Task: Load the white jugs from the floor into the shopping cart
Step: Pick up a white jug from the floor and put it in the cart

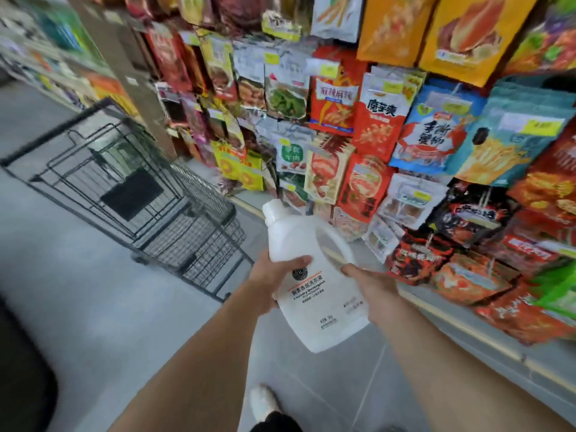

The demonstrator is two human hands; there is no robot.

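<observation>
A white laundry detergent jug (314, 294) with a white cap and a printed label is held in the air in front of me, tilted with its cap pointing up and to the left. My left hand (271, 279) grips its left side, thumb across the front above the label. My right hand (371, 286) holds the right side by the handle. The black wire shopping cart (187, 219) stands on the floor to the left of the jug and a little beyond it, and I see nothing in its basket.
A rack of hanging snack packets (405, 135) fills the right and the back, close to the jug. A yellow base rail (467, 335) runs under it. Grey floor tiles (93, 307) lie to the left. A dark object (21, 369) sits at the lower left edge. My white shoe (263, 400) shows below.
</observation>
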